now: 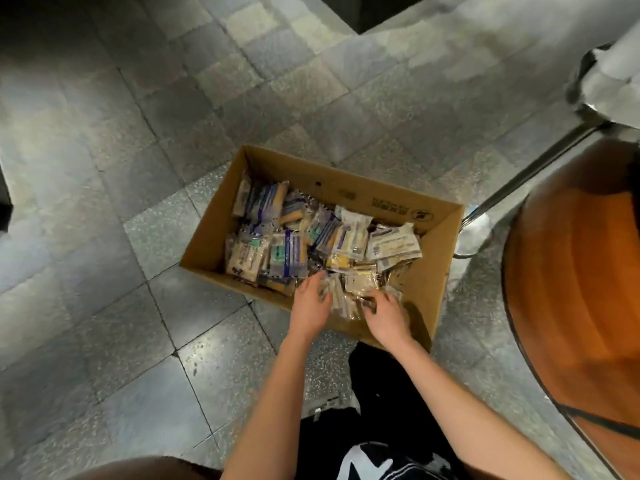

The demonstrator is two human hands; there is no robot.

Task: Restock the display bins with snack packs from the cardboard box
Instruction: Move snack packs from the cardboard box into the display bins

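Note:
An open cardboard box (429, 282) stands on the tiled floor, filled with several small snack packs (277, 247) in clear, blue and yellow wrappers. Both hands reach into its near corner. My left hand (310, 303) lies on the left side of a bunch of clear-wrapped packs (349, 292), fingers pointing into the box. My right hand (386, 315) curls its fingers around the same bunch from the right. The bunch sits between the two hands, just above the box's near wall.
An orange round surface (571, 289) with a dark rim fills the right side. A metal leg and foot (478, 223) stand right behind the box. Grey floor tiles (138, 202) spread to the left. My dark trouser leg (374, 393) is below the box.

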